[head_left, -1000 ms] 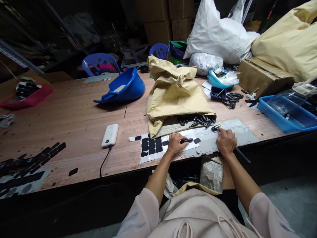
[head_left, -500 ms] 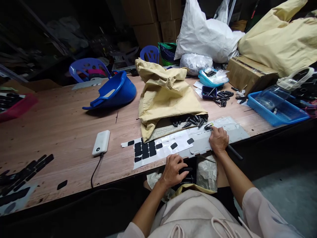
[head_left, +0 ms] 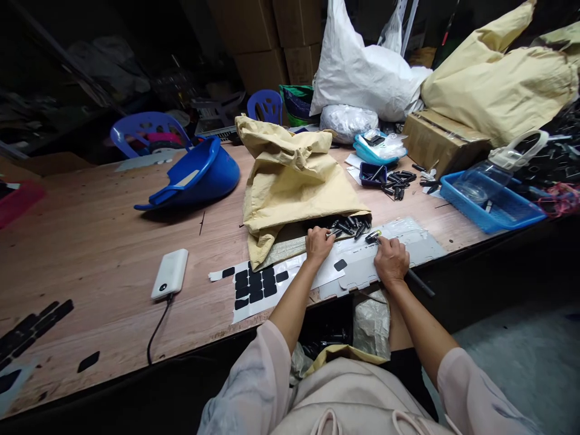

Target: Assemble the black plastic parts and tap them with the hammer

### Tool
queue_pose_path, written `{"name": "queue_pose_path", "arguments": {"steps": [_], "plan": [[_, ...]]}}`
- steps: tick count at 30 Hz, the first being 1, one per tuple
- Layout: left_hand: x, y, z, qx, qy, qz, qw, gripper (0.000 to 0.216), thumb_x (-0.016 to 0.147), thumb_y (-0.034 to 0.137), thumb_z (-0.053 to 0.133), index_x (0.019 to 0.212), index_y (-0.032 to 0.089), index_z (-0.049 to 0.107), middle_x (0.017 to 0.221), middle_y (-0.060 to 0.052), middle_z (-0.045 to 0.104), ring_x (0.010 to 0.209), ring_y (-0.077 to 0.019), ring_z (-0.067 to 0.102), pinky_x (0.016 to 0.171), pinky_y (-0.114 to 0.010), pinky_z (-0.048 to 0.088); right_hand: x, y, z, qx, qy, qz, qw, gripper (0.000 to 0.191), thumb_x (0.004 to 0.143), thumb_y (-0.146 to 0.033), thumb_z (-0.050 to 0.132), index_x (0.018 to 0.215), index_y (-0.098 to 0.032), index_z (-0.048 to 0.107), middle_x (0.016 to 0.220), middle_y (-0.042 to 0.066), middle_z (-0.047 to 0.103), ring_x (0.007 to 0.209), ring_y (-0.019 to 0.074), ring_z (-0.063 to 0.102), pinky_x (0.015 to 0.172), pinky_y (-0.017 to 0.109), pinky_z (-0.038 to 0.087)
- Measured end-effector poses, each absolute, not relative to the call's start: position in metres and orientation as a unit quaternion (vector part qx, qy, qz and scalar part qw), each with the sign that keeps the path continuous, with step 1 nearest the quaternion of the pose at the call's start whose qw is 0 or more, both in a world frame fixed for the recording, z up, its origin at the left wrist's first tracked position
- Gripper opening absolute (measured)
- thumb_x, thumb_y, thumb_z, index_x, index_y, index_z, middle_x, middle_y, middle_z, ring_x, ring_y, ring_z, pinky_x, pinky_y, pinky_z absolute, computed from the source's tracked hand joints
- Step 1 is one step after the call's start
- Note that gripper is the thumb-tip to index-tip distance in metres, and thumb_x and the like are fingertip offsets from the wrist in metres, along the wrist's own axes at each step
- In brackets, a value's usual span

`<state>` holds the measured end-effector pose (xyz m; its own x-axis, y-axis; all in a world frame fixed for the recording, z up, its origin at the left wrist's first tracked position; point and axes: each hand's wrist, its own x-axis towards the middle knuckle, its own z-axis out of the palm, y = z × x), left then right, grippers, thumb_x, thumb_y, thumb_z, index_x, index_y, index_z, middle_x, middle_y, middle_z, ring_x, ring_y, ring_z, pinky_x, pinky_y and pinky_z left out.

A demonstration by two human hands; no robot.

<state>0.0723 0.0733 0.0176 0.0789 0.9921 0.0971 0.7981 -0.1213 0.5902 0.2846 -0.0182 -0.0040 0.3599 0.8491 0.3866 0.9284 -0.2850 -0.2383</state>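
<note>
My right hand (head_left: 392,260) is closed round a dark-handled tool (head_left: 420,282) that rests over the grey board. The tool's small dark and shiny head (head_left: 373,237) pokes out past my fingers, with a bit of yellow on it; its kind is unclear. At the mouth of the tan sack (head_left: 299,193), my left hand (head_left: 318,244) has its fingers bent together beside a pile of small black parts (head_left: 351,225). What they grip, if anything, is hidden. Under my left forearm lies a white sheet (head_left: 247,311) with rounded black stickers (head_left: 256,284).
A white power bank (head_left: 170,273) with a cable lies to the left, and a blue scoop (head_left: 199,175) behind it. At the right stand a blue basket (head_left: 493,202) and a cardboard box (head_left: 446,139). A bag of black parts (head_left: 326,341) is in my lap.
My left hand has moved from above the lap bag up and forward to the black parts at the sack's mouth. My right hand keeps its grip in about the same place. The view has shifted slightly.
</note>
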Motion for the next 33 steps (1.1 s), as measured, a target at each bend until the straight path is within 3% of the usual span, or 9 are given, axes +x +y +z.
{"name": "queue_pose_path", "arguments": {"steps": [4,12,25,29,33], "plan": [[0.078,0.085,0.012,0.729,0.619,0.223,0.190,0.011,0.085,0.032,0.081,0.093,0.026,0.078,0.102,-0.008,0.069,0.109,-0.0302,0.055,0.091,-0.042,0.046,0.285,-0.019,-0.004,-0.794,-0.560,-0.087,0.219,0.031,0.100,-0.023,0.054,0.123,-0.021,0.073,0.102,0.011,0.061,0.092,0.0232,0.045,0.075,0.036,0.026],[0.038,0.034,0.026,0.753,0.586,0.232,0.190,0.011,0.090,0.029,0.079,0.100,0.026,0.077,0.106,-0.006,0.073,0.111,-0.0285,0.056,0.097,-0.042,0.041,0.284,-0.019,-0.002,-0.800,-0.557,-0.080,0.209,0.031,0.101,-0.023,0.053,0.125,-0.022,0.073,0.104,0.011,0.062,0.092,0.0234,0.045,0.075,0.036,0.025],[0.004,0.002,0.000,0.721,0.591,0.259,0.252,0.016,0.083,0.029,0.084,0.098,0.027,0.080,0.101,-0.002,0.074,0.107,-0.0255,0.059,0.101,-0.042,0.041,0.289,-0.017,-0.004,-0.798,-0.552,-0.080,0.230,0.032,0.098,-0.023,0.054,0.122,-0.022,0.076,0.101,0.012,0.061,0.089,0.0230,0.043,0.074,0.036,0.026],[0.002,0.003,-0.001,0.720,0.589,0.258,0.262,0.016,0.083,0.030,0.084,0.099,0.029,0.082,0.101,-0.002,0.073,0.106,-0.0251,0.058,0.100,-0.041,0.041,0.293,-0.019,0.001,-0.790,-0.555,-0.060,0.253,0.033,0.097,-0.023,0.055,0.122,-0.022,0.076,0.099,0.011,0.062,0.089,0.0236,0.046,0.075,0.035,0.030],[0.002,0.002,0.000,0.724,0.583,0.255,0.267,0.016,0.082,0.030,0.086,0.098,0.030,0.083,0.101,-0.001,0.073,0.106,-0.0251,0.058,0.101,-0.041,0.040,0.275,-0.031,0.009,-0.743,-0.577,-0.018,0.339,0.038,0.102,-0.027,0.045,0.128,-0.021,0.073,0.102,0.011,0.066,0.096,0.0250,0.056,0.085,0.036,0.042]]}}
